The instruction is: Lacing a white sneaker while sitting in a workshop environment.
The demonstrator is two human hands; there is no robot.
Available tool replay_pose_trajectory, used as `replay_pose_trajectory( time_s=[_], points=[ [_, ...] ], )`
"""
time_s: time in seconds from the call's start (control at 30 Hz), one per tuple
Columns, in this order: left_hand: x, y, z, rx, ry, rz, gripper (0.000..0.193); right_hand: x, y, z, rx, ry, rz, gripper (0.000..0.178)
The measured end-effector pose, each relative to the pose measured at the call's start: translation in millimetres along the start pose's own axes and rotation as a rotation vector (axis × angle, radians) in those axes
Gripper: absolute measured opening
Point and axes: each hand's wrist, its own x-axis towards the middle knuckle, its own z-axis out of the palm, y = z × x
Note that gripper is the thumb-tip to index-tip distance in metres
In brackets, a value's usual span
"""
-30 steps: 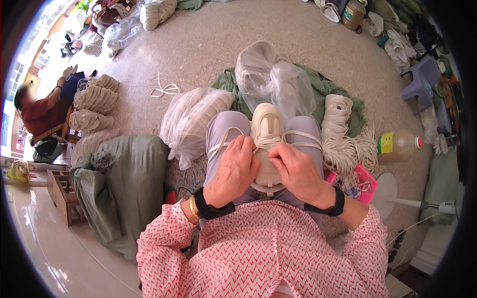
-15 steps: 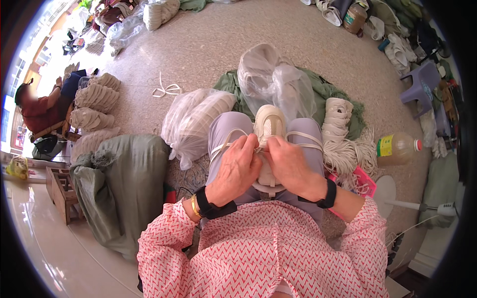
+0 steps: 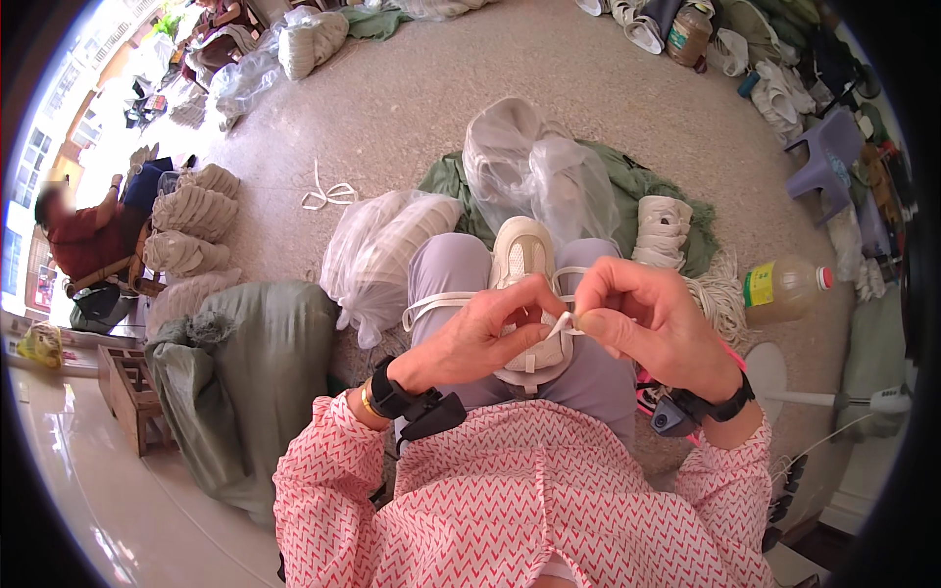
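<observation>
A cream-and-white sneaker (image 3: 522,253) rests between my knees, its toe pointing away from me. Above its heel half, my left hand (image 3: 490,331) pinches a white shoelace (image 3: 560,324) between thumb and forefinger. Just to the right, the fingers of my right hand (image 3: 649,318) close on the same lace, so a short bent piece shows between both hands. Laces also loop around both of my purple-grey trouser legs (image 3: 446,269). My hands cover part of the sneaker's right side and its lacing.
Bagged shoes (image 3: 384,250) and a transparent plastic bag (image 3: 539,162) lie ahead. To the right are a shoelace bundle (image 3: 723,299), a bottle (image 3: 787,287), a white pole (image 3: 804,399) and a purple stool (image 3: 826,162). A green sack (image 3: 257,367) and a wooden stool (image 3: 127,392) stand left, beyond them a seated person (image 3: 86,235).
My hands have come up off the middle of the sneaker. The right hand has swung rightward and turned, and the lace now shows stretched between my fingertips.
</observation>
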Motion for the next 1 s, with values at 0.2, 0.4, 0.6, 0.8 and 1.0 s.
replay_pose_trajectory(
  time_s=[0.2, 0.4, 0.6, 0.8, 1.0],
  points=[
    [-7, -16, -1, -0.095, -0.06, -0.048, 0.007, 6, 23, -8, 0.081, 0.005, -0.059, 0.012],
    [-15, -26, -12, -0.201, 0.11, -0.123, 0.009, -8, 36, -9, 0.216, 0.096, -0.147, 0.01],
    [-79, -17, -61, -0.152, 0.249, -0.346, 0.015, -71, 100, -78, 0.2, 0.292, 0.18, 0.009],
    [-180, -18, -139, -0.04, 0.529, -0.581, 0.022, -220, 200, -217, 0.683, 0.99, -0.075, 0.007],
    [-127, -23, -92, 0.78, 0.592, -0.263, 0.014, -132, 176, -153, -0.211, 0.835, 0.215, 0.016]
  ],
)
